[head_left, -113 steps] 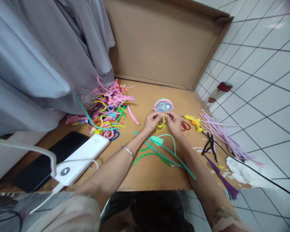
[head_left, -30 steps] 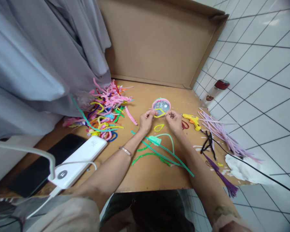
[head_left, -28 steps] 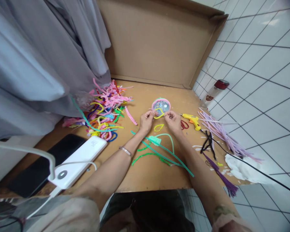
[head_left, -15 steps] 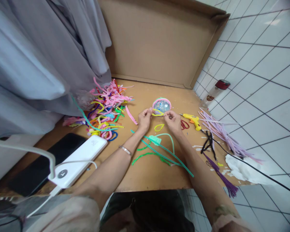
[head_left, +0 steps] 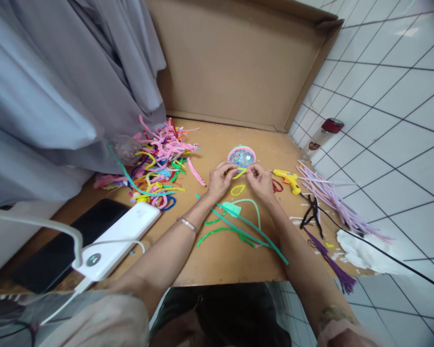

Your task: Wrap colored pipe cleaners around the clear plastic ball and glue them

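Observation:
Between my two hands is a bent yellow pipe cleaner point(head_left: 240, 172). My left hand point(head_left: 221, 179) pinches its left part, and my right hand point(head_left: 259, 180) is closed on its right end. Just beyond the fingertips sits a clear round dish with a pink fuzzy rim point(head_left: 242, 156). Nearer me, a yellow teardrop loop point(head_left: 237, 190) lies on the table. Green pipe cleaners point(head_left: 220, 231) and a mint-green piece point(head_left: 232, 209) rest between my forearms. A dark red looped piece point(head_left: 277, 186) is beside my right hand.
On the left are a heap of colourful pipe cleaners point(head_left: 162, 149), a white power bank point(head_left: 119, 241) and a black phone point(head_left: 97, 219). To the right lie a yellow glue gun point(head_left: 287, 180), lilac stems point(head_left: 332, 202), a purple tassel point(head_left: 325, 255) and a red-capped bottle point(head_left: 320, 140).
My left hand has turned and shifted slightly right. The yellow pipe cleaner between my hands has changed from a narrow loop to a slanted, folded shape.

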The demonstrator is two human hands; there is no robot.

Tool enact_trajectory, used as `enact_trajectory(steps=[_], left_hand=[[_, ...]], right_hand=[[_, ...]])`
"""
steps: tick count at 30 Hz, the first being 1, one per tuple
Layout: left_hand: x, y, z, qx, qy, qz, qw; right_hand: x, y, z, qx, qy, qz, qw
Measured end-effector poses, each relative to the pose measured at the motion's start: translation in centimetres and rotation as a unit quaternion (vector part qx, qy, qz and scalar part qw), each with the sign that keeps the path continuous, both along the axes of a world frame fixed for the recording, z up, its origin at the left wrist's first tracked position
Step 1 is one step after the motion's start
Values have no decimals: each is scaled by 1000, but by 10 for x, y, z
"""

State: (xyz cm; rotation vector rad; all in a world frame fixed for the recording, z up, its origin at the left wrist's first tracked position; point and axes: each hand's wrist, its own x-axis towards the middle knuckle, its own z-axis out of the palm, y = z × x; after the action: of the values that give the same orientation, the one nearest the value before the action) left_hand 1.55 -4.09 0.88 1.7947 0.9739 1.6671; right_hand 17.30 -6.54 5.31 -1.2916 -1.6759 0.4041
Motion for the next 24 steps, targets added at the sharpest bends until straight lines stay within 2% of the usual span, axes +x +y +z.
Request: enact_trajectory(steps=[8,17,24], left_hand=[[-2,-1,2,25,57,-18,998],[-2,0,1,8,-6,-2,1000],[-5,-1,5,-26,-9,-46,999]], right_hand=[[4,0,1,-8,5,7,1000],[4,2,0,-11,-9,11,1000],[6,3,1,-22,-2,9,1000]])
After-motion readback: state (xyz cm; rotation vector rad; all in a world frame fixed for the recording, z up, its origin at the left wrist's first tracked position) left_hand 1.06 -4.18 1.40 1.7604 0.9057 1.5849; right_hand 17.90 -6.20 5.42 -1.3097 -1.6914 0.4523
